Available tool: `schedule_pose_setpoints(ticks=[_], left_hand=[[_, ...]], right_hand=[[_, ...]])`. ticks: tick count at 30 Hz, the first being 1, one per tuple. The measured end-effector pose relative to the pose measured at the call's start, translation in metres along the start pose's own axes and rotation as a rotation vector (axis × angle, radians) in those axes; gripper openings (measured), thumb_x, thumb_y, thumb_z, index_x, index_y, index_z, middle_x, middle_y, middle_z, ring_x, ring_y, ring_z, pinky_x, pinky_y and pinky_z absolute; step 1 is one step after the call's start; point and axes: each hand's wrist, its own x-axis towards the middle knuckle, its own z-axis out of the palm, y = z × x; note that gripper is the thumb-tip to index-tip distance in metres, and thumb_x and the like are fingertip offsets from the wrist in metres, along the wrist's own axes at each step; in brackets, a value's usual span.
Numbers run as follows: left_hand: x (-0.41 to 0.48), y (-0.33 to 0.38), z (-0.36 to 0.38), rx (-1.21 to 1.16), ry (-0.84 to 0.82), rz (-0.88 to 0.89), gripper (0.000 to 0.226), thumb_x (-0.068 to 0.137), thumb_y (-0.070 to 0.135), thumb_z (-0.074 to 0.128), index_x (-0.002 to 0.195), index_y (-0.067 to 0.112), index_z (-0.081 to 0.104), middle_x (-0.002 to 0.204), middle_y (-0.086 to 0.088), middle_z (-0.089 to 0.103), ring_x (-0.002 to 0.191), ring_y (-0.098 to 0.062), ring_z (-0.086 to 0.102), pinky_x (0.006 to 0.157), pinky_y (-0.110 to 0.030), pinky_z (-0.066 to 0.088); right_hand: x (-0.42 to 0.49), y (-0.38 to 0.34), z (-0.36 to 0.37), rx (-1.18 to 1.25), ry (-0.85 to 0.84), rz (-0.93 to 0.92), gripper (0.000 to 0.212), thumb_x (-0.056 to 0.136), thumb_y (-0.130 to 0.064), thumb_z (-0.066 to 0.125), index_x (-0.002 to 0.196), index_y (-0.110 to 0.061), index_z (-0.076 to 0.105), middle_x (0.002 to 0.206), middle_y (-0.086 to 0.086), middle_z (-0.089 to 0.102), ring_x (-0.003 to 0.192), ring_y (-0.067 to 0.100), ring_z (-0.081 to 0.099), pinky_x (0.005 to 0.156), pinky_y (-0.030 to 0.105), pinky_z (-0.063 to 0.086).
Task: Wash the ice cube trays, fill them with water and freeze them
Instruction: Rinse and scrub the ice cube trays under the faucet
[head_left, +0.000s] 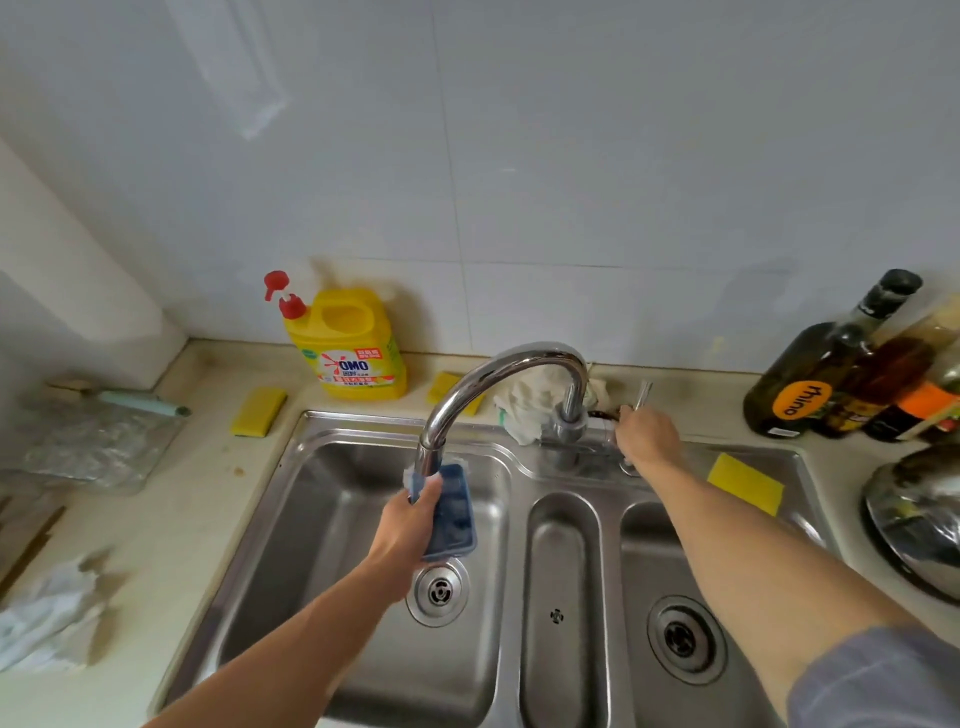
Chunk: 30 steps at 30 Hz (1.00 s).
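My left hand (410, 525) grips a blue ice cube tray (453, 514) by its left edge and holds it over the left basin of the steel sink (322, 499), right under the spout of the chrome faucet (498, 384). My right hand (647, 436) reaches behind the faucet base, and its fingers curl round the faucet handle (641, 400). The fingertips are hidden behind the hand. I cannot tell whether water is running.
A yellow detergent bottle (348, 348) with a red pump stands behind the sink. Yellow sponges (258, 410) (745, 483) lie on the counter and sink rim. A white cloth (530, 405) sits behind the faucet. Dark bottles (831, 369) and a steel pot lid (919, 514) are on the right.
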Motion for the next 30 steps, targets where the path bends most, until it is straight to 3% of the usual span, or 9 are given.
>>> schedule_pose_setpoints(ticks=[2, 6, 10, 14, 16, 19, 23, 28, 30], left_hand=[[0.006, 0.002, -0.002, -0.029, -0.03, -0.013, 0.019, 0.097, 0.036, 0.065, 0.106, 0.019, 0.065, 0.085, -0.006, 0.079, 0.075, -0.025, 0.078, 0.06, -0.035, 0.061], [0.016, 0.005, -0.006, -0.003, -0.037, -0.035, 0.024, 0.097, 0.03, 0.063, 0.114, 0.014, 0.063, 0.1, -0.012, 0.076, 0.089, -0.028, 0.075, 0.075, -0.039, 0.06], [0.022, 0.01, -0.007, -0.033, -0.039, -0.098, 0.024, 0.102, 0.037, 0.056, 0.115, 0.016, 0.06, 0.111, -0.013, 0.072, 0.092, -0.031, 0.074, 0.068, -0.043, 0.062], [0.022, 0.011, -0.005, -0.081, -0.099, -0.141, 0.026, 0.101, 0.042, 0.057, 0.114, 0.019, 0.056, 0.113, -0.014, 0.07, 0.096, -0.038, 0.073, 0.075, -0.061, 0.061], [0.018, 0.012, -0.005, -0.06, -0.104, -0.137, 0.022, 0.102, 0.038, 0.053, 0.111, 0.018, 0.055, 0.11, -0.016, 0.071, 0.092, -0.038, 0.073, 0.073, -0.058, 0.062], [0.012, 0.014, -0.007, -0.128, -0.179, -0.141, 0.048, 0.104, 0.051, 0.045, 0.107, 0.007, 0.063, 0.083, -0.016, 0.077, 0.072, -0.032, 0.077, 0.059, -0.045, 0.061], [0.007, 0.009, -0.014, -0.18, -0.275, -0.177, 0.059, 0.106, 0.059, 0.028, 0.122, 0.013, 0.061, 0.099, -0.012, 0.079, 0.087, -0.029, 0.077, 0.072, -0.045, 0.061], [0.011, 0.003, -0.023, -0.085, -0.279, -0.053, 0.041, 0.109, 0.047, 0.031, 0.122, 0.014, 0.052, 0.111, -0.019, 0.071, 0.089, -0.033, 0.072, 0.065, -0.042, 0.058], [0.015, 0.003, -0.024, -0.047, -0.292, 0.007, 0.042, 0.107, 0.051, 0.033, 0.12, 0.016, 0.052, 0.115, -0.02, 0.068, 0.096, -0.036, 0.071, 0.076, -0.048, 0.06]], right_hand=[[-0.011, -0.001, -0.004, 0.013, 0.01, 0.023, 0.046, 0.106, -0.038, 0.047, 0.109, 0.002, 0.07, 0.111, 0.023, 0.071, 0.101, 0.039, 0.066, 0.075, 0.036, 0.044], [-0.063, -0.009, -0.01, -0.021, 0.147, -0.12, 0.041, 0.099, -0.048, 0.057, 0.1, -0.007, 0.06, 0.094, 0.011, 0.069, 0.09, 0.036, 0.068, 0.064, 0.034, 0.041], [-0.129, -0.033, 0.016, -0.045, -0.194, -0.275, 0.029, 0.095, -0.05, 0.056, 0.091, -0.021, 0.054, 0.089, -0.002, 0.065, 0.082, 0.021, 0.062, 0.064, 0.034, 0.044], [-0.179, -0.06, 0.05, 0.119, -0.519, -0.337, 0.05, 0.091, -0.048, 0.062, 0.132, -0.023, 0.05, 0.118, -0.002, 0.063, 0.096, 0.014, 0.063, 0.077, 0.03, 0.052], [-0.192, -0.07, 0.06, 0.146, -0.535, -0.335, 0.054, 0.087, -0.05, 0.066, 0.132, -0.024, 0.049, 0.12, -0.002, 0.064, 0.102, 0.016, 0.063, 0.086, 0.034, 0.054], [-0.199, -0.078, 0.065, 0.134, -0.506, -0.306, 0.059, 0.08, -0.052, 0.073, 0.125, -0.02, 0.052, 0.118, -0.003, 0.064, 0.102, 0.017, 0.064, 0.087, 0.035, 0.053], [-0.201, -0.083, 0.067, 0.066, -0.463, -0.278, 0.063, 0.073, -0.052, 0.079, 0.119, -0.017, 0.054, 0.112, -0.001, 0.066, 0.097, 0.019, 0.066, 0.086, 0.04, 0.057], [-0.205, -0.086, 0.067, 0.122, -0.52, -0.258, 0.054, 0.068, -0.042, 0.076, 0.114, -0.021, 0.056, 0.105, -0.003, 0.068, 0.089, 0.015, 0.068, 0.079, 0.042, 0.062], [-0.206, -0.087, 0.066, 0.246, -0.543, -0.196, 0.052, 0.071, -0.037, 0.073, 0.117, -0.022, 0.058, 0.107, -0.001, 0.069, 0.089, 0.015, 0.071, 0.072, 0.036, 0.065]])
